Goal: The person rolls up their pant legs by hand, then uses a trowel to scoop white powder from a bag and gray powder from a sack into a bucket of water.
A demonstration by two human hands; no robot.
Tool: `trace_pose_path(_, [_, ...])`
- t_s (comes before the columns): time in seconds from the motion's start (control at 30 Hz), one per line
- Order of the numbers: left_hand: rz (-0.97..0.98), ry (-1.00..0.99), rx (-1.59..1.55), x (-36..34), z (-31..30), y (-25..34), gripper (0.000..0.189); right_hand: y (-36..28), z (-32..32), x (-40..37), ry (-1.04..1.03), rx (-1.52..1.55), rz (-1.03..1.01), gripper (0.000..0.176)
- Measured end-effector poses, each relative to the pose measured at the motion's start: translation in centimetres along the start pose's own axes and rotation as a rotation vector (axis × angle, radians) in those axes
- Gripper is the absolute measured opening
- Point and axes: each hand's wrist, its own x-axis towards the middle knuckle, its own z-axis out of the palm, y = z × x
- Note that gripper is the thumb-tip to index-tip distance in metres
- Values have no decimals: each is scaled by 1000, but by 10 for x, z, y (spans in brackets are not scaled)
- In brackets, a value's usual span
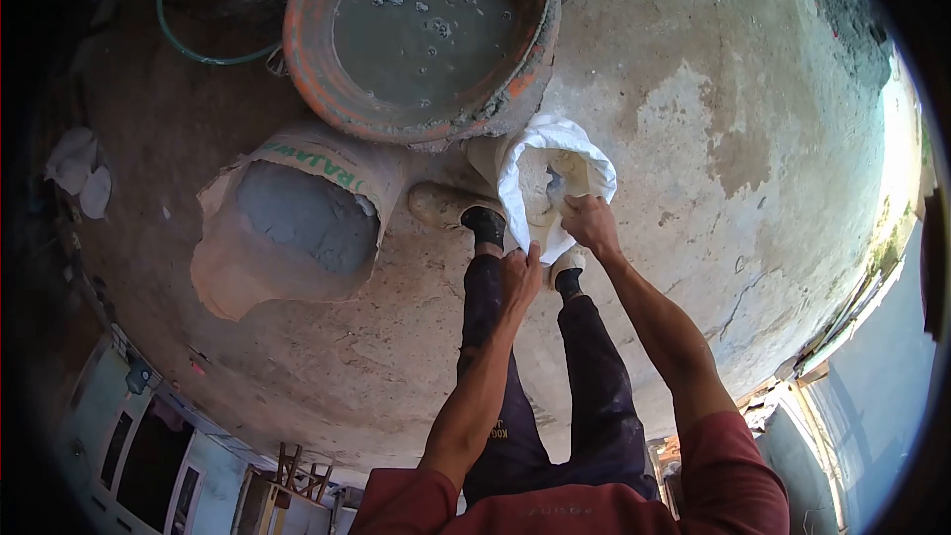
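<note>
My left hand is closed on the near rim of a white woven sack, whose mouth is rolled outward. Pale powder shows inside. Over the sack's right side reaches my right hand, fingers curled around a small, pale, translucent object that dips into the opening; its exact kind I cannot tell. The sack stands between my feet, just below a large orange tub smeared with grey and filled with wet grey mix.
To the left, a torn-open paper bag holds grey powder. A green hose curves beside the tub at upper left. Pale scraps lie on the concrete floor farther left. Wooden furniture stands behind me at lower left.
</note>
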Motion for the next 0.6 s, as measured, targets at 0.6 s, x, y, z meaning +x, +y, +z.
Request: trace_pose_path(0.6, [-116,125,217,63,-56,26,48,8,35,-1,44,279,56,48])
